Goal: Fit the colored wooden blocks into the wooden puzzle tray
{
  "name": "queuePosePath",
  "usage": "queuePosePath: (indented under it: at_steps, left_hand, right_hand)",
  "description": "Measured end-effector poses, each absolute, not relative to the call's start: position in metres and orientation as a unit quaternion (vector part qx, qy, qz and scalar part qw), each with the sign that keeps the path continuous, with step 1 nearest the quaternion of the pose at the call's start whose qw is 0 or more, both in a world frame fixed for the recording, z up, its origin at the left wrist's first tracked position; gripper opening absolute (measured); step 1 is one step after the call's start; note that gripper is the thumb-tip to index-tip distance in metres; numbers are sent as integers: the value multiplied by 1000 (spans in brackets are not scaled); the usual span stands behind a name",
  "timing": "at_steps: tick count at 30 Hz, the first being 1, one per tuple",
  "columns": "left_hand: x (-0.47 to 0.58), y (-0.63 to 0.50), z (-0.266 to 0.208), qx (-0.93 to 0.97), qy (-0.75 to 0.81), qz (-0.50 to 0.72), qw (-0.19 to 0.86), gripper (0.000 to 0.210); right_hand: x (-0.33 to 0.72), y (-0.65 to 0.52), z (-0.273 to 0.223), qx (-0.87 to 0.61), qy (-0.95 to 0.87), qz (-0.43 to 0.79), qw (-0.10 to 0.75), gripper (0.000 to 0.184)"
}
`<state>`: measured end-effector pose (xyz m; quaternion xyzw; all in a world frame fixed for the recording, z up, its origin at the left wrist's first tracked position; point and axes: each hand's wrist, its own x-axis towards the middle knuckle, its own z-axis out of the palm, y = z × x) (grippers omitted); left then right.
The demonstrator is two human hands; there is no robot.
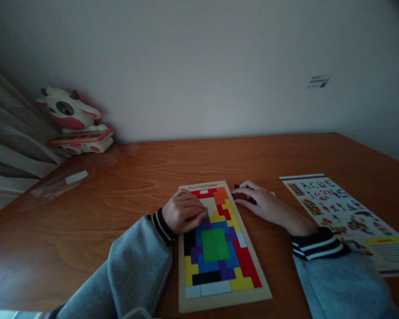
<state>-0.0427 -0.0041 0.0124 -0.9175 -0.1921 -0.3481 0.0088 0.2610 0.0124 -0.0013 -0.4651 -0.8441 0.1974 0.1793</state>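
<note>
A wooden tray puzzle [224, 303] lies flat on the table, with colored block pieces filling most of its frame. My left hand [185, 212] rests over the tray's upper left side, its fingers curled together. A bit of green shows at the fingertips; whether it is held or lies in the tray I cannot tell. Just off the tray's upper right edge, my right hand [257, 201] has thumb and fingers closed around a dark purple puzzle piece [235, 196], mostly covered. A small black piece [236, 186] sits by the fingertips. Pale cells [210, 204] show near the left hand.
A printed pattern sheet [349, 212] lies on the right of the wooden table [86, 239]. At the back left stands a cow toy with a keyboard [80, 128], beside a curtain [13, 133]. Clear plastic wrapping [56, 188] lies in front of the toy. A wall closes the back.
</note>
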Motion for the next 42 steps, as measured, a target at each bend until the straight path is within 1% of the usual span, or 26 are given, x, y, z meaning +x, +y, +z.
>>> queuePosePath:
  at_steps: [5, 10, 13, 17, 20, 24, 27, 32, 35, 38, 42]
  left_hand:
    - [-43, -3, 14, -907, -213, -362, 30, 6]
    - [-43, -2, 10, -905, -228, -357, 25, 7]
    - [-45, 0, 7, -906, -236, -351, 19, 9]
    - [-53, 6, 6, -902, -276, -331, 15, 13]
    - [-63, 14, 3, -891, -323, -320, 19, 17]
    - [-76, 22, -1, -885, -350, -306, 21, 21]
    - [-79, 25, -2, -878, -374, -299, 19, 23]
    - [-77, 26, -6, -875, -393, -283, 5, 22]
    - [-75, 29, -10, -871, -400, -285, -7, 21]
    - [-73, 33, -12, -862, -410, -299, -19, 20]
    - [-71, 40, -11, -843, -424, -327, -43, 18]
  right_hand:
    - [259, 10, 3, -459, -846, 181, 199, 31]
    - [262, 10, 6, -453, -855, 184, 173, 34]
    - [269, 12, 9, -447, -863, 172, 162, 31]
    - [275, 10, 14, -457, -860, 153, 166, 31]
    - [272, 8, 15, -450, -862, 159, 172, 35]
    - [272, 9, 14, -435, -879, 122, 153, 29]
    - [276, 10, 13, -449, -870, 119, 167, 27]
    - [275, 14, 4, -474, -839, 175, 204, 33]
    - [274, 18, -5, -466, -842, 171, 213, 31]
    - [273, 21, -12, -445, -854, 140, 230, 30]
    - [267, 24, -17, -466, -845, 36, 258, 37]
